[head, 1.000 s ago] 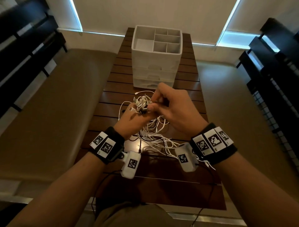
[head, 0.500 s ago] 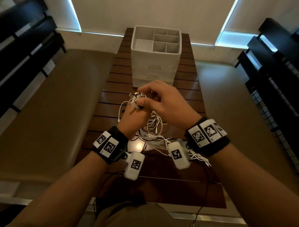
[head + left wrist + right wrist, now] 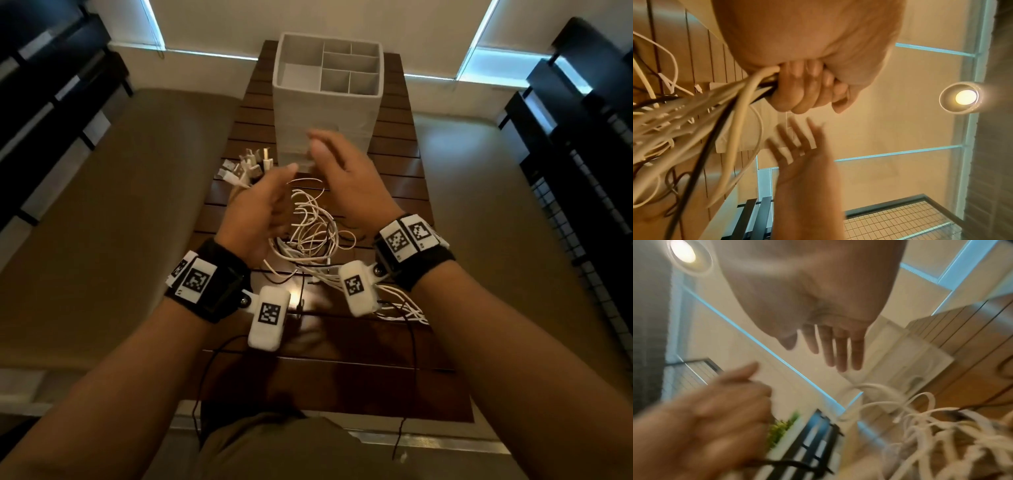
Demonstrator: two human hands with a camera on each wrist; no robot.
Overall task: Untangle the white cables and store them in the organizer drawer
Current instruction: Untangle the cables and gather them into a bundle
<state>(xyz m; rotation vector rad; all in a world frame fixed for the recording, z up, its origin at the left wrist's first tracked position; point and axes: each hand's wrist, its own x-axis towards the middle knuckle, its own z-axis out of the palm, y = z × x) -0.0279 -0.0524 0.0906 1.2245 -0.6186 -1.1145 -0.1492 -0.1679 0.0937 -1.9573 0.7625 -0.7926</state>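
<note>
Here, nearest you, your left hand [image 3: 255, 212] fists the cables [image 3: 310, 222], plugs fanning out above it, loops hanging to the table [image 3: 394, 192]. Your right hand [image 3: 346, 178] hovers just beyond, fingers spread, holding nothing. Behind it stands the organizer [image 3: 325, 113].

white cables [image 3: 310, 222], brown slatted table [image 3: 404, 161]
</note>
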